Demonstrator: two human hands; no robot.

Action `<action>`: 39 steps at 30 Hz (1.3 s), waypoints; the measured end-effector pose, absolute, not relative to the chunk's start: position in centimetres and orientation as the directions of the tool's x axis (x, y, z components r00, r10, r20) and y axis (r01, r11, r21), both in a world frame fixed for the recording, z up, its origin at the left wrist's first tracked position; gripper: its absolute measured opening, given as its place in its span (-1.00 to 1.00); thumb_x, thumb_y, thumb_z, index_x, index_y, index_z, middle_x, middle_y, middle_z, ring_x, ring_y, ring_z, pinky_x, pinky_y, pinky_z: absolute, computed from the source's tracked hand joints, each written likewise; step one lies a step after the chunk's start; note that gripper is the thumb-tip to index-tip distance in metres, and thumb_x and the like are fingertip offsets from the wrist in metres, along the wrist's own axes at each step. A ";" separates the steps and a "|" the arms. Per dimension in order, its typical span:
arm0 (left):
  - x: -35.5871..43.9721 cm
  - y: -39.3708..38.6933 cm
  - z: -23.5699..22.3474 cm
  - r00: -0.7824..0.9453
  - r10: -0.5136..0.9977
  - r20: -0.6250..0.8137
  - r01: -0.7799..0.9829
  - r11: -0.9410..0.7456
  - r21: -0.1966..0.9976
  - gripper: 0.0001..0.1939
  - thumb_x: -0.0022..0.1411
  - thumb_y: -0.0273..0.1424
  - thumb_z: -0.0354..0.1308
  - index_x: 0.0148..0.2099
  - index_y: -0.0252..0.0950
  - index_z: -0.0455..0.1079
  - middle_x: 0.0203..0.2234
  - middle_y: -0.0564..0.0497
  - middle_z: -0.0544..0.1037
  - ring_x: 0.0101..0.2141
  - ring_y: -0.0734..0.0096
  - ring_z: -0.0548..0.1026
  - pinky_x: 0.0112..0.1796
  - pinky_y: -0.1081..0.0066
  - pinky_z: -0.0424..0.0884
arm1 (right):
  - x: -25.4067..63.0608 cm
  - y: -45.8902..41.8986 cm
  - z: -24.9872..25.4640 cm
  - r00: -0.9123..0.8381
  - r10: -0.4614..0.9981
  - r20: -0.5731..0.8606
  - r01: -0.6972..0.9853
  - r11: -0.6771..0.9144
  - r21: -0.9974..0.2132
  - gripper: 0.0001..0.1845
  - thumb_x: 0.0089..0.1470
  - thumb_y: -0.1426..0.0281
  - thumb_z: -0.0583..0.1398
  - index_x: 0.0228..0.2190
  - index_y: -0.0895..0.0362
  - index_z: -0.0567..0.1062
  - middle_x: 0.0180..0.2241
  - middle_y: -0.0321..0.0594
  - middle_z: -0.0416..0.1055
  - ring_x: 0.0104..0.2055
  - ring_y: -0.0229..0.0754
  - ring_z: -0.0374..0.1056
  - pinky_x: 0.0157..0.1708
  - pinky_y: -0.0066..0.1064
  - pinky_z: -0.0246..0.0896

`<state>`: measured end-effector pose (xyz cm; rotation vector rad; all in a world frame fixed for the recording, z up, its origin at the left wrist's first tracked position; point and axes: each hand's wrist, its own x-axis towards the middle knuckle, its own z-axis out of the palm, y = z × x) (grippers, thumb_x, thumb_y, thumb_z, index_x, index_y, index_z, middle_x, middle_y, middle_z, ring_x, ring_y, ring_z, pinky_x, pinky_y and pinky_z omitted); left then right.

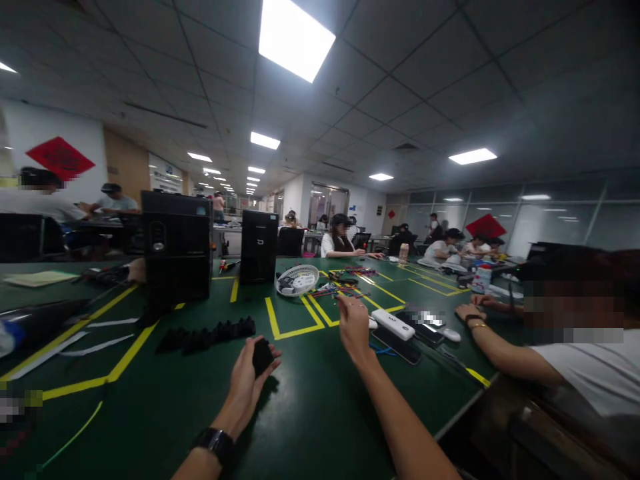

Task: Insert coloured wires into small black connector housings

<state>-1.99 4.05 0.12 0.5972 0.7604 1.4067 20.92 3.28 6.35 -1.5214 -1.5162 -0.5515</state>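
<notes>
A small dark black piece (263, 358) rests in my left hand (244, 377), whose fingers curl around it above the green table (300, 413). My right hand (354, 330) is raised with its fingertips pinched together. Whatever may be between those fingertips is too small to make out. Just beyond them lies a loose pile of thin coloured wires (345, 288). To the left of my left hand, a row of similar black pieces (205, 335) lies on the table. Their exact kind does not show.
A white basket (298, 280) with things in it stands behind the hands. Black computer towers (177, 250) rise at the left. Right of my right hand lie a white power strip-like device (393, 324), a dark phone-like slab (397, 346) and a white mouse (451, 335). A person (585, 360) sits at right.
</notes>
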 end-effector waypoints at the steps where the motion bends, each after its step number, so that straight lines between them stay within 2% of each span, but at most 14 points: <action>1: -2.0 4.0 0.2 -0.010 0.994 -0.106 -0.645 0.075 0.761 -0.75 0.30 -0.26 -0.04 -0.11 -0.31 0.31 -0.39 -0.09 0.50 -0.41 0.29 0.56 -0.36 0.24 0.50 | 19.9 3.1 6.1 0.120 0.542 0.832 0.923 0.248 -0.295 -0.70 0.24 0.42 -0.02 -0.11 0.14 0.45 -0.18 -0.09 0.46 -0.11 -0.13 0.34 -0.08 -0.30 0.17; 3: -2.1 4.0 0.3 -0.037 0.994 -0.104 -0.662 0.054 0.748 -0.74 0.29 -0.24 -0.04 -0.10 -0.30 0.31 -0.39 -0.07 0.49 -0.44 0.31 0.55 -0.41 0.30 0.48 | 17.3 2.7 5.2 0.012 0.601 0.799 0.842 0.425 -0.333 -0.71 0.24 0.40 -0.02 -0.13 0.14 0.45 -0.18 -0.10 0.47 -0.14 -0.15 0.37 -0.13 -0.36 0.19; 5: -2.3 4.3 0.4 -0.054 0.995 -0.084 -0.699 0.022 0.715 -0.71 0.28 -0.20 -0.04 -0.09 -0.30 0.29 -0.40 -0.06 0.49 -0.45 0.34 0.54 -0.43 0.37 0.44 | 14.4 2.1 4.3 -0.153 0.703 0.694 0.766 0.529 -0.366 -0.72 0.23 0.37 0.00 -0.21 0.12 0.48 -0.27 -0.15 0.50 -0.23 -0.17 0.40 -0.22 -0.41 0.21; 7: -2.5 4.8 0.3 -0.082 0.993 -0.080 -0.734 -0.006 0.679 -0.71 0.26 -0.21 -0.01 -0.10 -0.31 0.29 -0.43 -0.03 0.47 -0.46 0.37 0.53 -0.44 0.41 0.41 | 11.9 1.3 3.5 -0.291 0.767 0.572 0.717 0.571 -0.400 -0.72 0.23 0.36 0.01 -0.32 0.12 0.50 -0.39 -0.21 0.50 -0.34 -0.19 0.41 -0.32 -0.45 0.19; 9: -2.7 5.3 0.2 -0.103 0.992 -0.071 -0.766 -0.033 0.641 -0.72 0.22 -0.22 0.03 -0.11 -0.30 0.28 -0.45 0.01 0.46 -0.46 0.39 0.52 -0.45 0.43 0.38 | 10.3 0.7 3.1 -0.345 0.791 0.505 0.682 0.581 -0.443 -0.70 0.23 0.36 0.00 -0.38 0.12 0.50 -0.44 -0.24 0.49 -0.40 -0.21 0.41 -0.38 -0.47 0.16; 14: -2.4 5.3 0.1 -0.084 0.993 -0.081 -0.787 -0.017 0.617 -0.66 0.12 -0.21 0.10 -0.12 -0.32 0.28 -0.50 0.04 0.45 -0.50 0.43 0.48 -0.45 0.46 0.32 | 9.4 0.2 2.8 -0.320 0.816 0.481 0.667 0.555 -0.497 -0.69 0.23 0.36 -0.01 -0.38 0.13 0.50 -0.44 -0.23 0.50 -0.39 -0.20 0.41 -0.37 -0.47 0.15; 21: -2.0 4.5 0.6 0.004 0.999 -0.045 -0.777 0.032 0.629 -0.62 0.13 -0.21 0.07 -0.09 -0.36 0.31 -0.51 0.01 0.47 -0.46 0.42 0.48 -0.40 0.45 0.33 | 9.8 0.6 2.4 -0.311 0.822 0.478 0.656 0.549 -0.518 -0.67 0.24 0.36 -0.04 -0.39 0.13 0.47 -0.44 -0.22 0.49 -0.38 -0.19 0.42 -0.35 -0.46 0.14; 29: -2.0 4.4 0.6 0.029 0.999 -0.029 -0.796 0.040 0.603 -0.67 0.09 -0.24 0.12 -0.14 -0.34 0.36 -0.47 0.04 0.44 -0.46 0.47 0.47 -0.37 0.44 0.34 | 9.8 0.6 2.2 -0.296 0.825 0.482 0.665 0.540 -0.515 -0.66 0.25 0.34 -0.05 -0.43 0.13 0.45 -0.46 -0.21 0.47 -0.41 -0.18 0.41 -0.38 -0.46 0.14; 34: -1.9 4.4 0.5 0.028 0.999 -0.042 -0.801 0.047 0.597 -0.65 0.08 -0.22 0.13 -0.14 -0.33 0.36 -0.47 0.03 0.44 -0.46 0.45 0.45 -0.39 0.44 0.32 | 9.8 0.5 2.2 -0.324 0.818 0.476 0.694 0.547 -0.468 -0.66 0.24 0.36 -0.05 -0.44 0.13 0.44 -0.47 -0.21 0.46 -0.43 -0.20 0.40 -0.39 -0.47 0.13; 36: -1.9 4.3 0.5 0.021 1.000 -0.022 -0.790 0.030 0.612 -0.64 0.07 -0.20 0.13 -0.14 -0.32 0.36 -0.47 0.02 0.44 -0.46 0.45 0.44 -0.42 0.46 0.29 | 9.9 0.6 2.1 -0.334 0.814 0.475 0.710 0.549 -0.442 -0.66 0.25 0.36 -0.06 -0.43 0.13 0.44 -0.47 -0.21 0.46 -0.42 -0.20 0.40 -0.39 -0.47 0.13; 39: -2.1 4.1 0.7 -0.001 0.998 0.060 -0.696 -0.043 0.717 -0.68 0.08 -0.22 0.13 -0.16 -0.31 0.37 -0.47 0.03 0.42 -0.47 0.45 0.42 -0.44 0.48 0.27 | 10.0 0.6 1.9 -0.371 0.816 0.444 0.731 0.551 -0.403 -0.65 0.25 0.36 -0.07 -0.42 0.13 0.44 -0.48 -0.21 0.46 -0.42 -0.20 0.41 -0.39 -0.47 0.12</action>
